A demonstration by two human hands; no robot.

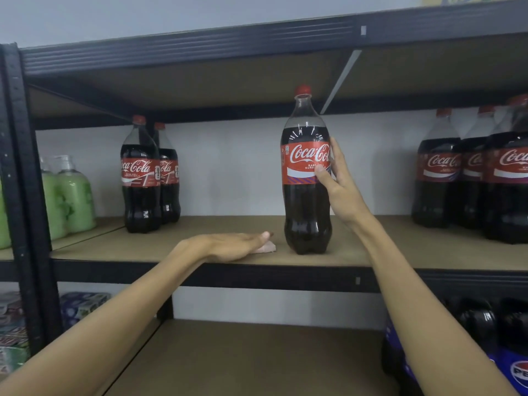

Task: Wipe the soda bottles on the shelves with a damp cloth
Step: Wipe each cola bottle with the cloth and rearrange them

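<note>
The bottle (pixel 307 181), a tall cola with a red cap and red label, stands upright near the front edge of the middle shelf (pixel 400 252), roughly at its centre and well apart from the other bottles. The right hand (pixel 340 190) grips it at label height from the right. The thumb (pixel 321 174) is pressed across the front of the label, and the fingers (pixel 335 150) curl round the far side. Just left of the bottle's base lies the cloth (pixel 268 247), a small pale pink wad on the shelf board. Most of it is hidden under the left hand (pixel 228 247), which rests palm down on it with straight fingers held together. The fingertips are near the bottle but do not touch it. Further left on the same shelf a cola pair (pixel 141 178) stands upright towards the back, one bottle partly behind the other. At the right edge a cola group (pixel 437 170) stands close together, red labels facing forward. Beyond the black post (pixel 20 167), on the neighbouring shelf at the far left, are green soap bottles (pixel 75 195) with clear pump tops. Below, on the lower shelf at the right, dark Pepsi bottles (pixel 514 352) with blue labels stand in a cluster. At the lower left are stacked printed packs (pixel 83 305); their contents cannot be told.
</note>
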